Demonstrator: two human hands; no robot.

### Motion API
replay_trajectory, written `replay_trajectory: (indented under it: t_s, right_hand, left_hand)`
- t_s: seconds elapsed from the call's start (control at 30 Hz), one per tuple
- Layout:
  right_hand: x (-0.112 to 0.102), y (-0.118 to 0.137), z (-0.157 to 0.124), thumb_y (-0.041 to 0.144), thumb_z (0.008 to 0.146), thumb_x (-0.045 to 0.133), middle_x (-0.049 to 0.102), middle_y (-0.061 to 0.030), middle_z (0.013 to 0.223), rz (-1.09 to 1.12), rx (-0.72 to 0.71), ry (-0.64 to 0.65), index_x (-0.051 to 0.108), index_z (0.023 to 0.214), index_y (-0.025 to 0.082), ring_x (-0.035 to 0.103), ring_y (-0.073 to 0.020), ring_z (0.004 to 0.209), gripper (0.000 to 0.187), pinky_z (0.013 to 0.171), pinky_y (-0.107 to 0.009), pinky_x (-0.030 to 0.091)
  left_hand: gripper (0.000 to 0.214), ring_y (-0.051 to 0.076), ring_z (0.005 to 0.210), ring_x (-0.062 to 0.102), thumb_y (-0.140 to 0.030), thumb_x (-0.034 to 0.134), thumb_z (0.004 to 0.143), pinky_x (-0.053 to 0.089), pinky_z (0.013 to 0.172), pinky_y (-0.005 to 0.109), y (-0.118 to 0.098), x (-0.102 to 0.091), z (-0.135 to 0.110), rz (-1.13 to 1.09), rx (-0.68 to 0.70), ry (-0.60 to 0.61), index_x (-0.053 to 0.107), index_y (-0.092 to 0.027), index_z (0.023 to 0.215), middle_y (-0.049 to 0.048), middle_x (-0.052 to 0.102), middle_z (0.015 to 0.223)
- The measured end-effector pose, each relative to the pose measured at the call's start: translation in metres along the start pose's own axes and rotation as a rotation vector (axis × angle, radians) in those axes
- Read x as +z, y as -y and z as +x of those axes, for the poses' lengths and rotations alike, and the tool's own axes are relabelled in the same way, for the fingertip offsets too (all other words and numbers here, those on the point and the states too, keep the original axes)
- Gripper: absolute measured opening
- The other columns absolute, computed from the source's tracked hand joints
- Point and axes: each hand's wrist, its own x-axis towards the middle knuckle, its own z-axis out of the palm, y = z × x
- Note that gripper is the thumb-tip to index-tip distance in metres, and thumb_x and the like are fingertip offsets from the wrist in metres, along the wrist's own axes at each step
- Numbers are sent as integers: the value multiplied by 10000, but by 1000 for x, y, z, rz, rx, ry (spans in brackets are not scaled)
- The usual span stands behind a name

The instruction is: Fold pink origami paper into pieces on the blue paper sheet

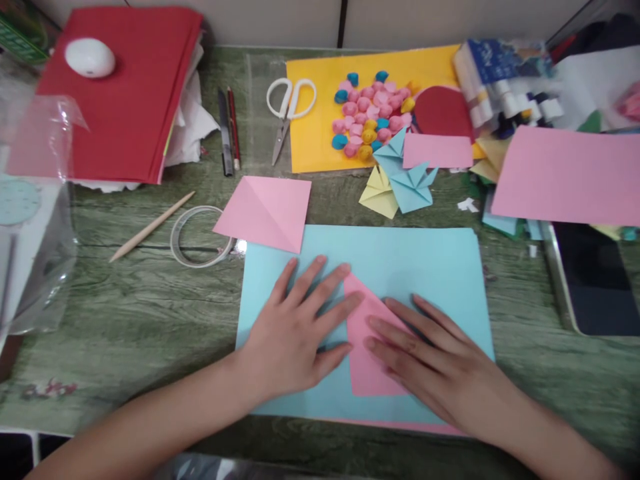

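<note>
A pink sheet of folded paper (367, 373) lies on a stack of light blue paper (430, 260), its upper right edge running on a slant. My left hand (295, 327) is spread flat, its fingertips on the left edge and top corner of the pink paper. My right hand (445, 367) lies with fingers stretched out over the right side of the pink paper, hiding part of it. Beyond my left hand, a creased pink square (270, 213) overlaps the blue stack's upper left corner.
Left are a tape roll (175, 247) and a pointed wooden stick (153, 227). Behind are white-handled scissors (287, 113), a yellow sheet (313, 147) with rolled paper pieces, and folded blue paper shapes (413, 190). A phone (597, 287) lies right; red folders (125, 113) stand back left.
</note>
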Motion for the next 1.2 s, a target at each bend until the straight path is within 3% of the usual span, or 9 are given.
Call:
replay_trajectory:
  t_s: [0.63, 1.0, 1.2]
  right_hand:
    - [1, -2, -1, 195, 856, 550, 573, -4, 1270, -7, -8, 3, 554, 1224, 242, 367, -256, 1297, 372, 1074, -513, 292]
    - [0, -2, -1, 195, 857, 551, 524, 22, 1322, -3, -12, 17, 559, 1222, 236, 371, -272, 1290, 368, 1071, -518, 289]
    - [0, -2, -1, 199, 858, 549, 546, 12, 1301, 4, -5, 22, 557, 1221, 245, 363, -262, 1298, 367, 1074, -513, 288]
  left_hand:
    - [561, 334, 1351, 242, -548, 379, 872, 129, 1080, 601, -9, 4, 5, 10, -79, -93, 469, -187, 1292, 57, 342, 1460]
    - [540, 350, 1361, 214, -558, 420, 852, 135, 1047, 642, -7, 5, 4, -9, -69, -76, 412, -324, 1338, 44, 299, 1481]
    - [543, 353, 1360, 215, -549, 415, 859, 137, 1046, 642, -8, 2, 3, -1, -65, -58, 393, -324, 1353, 54, 298, 1481]
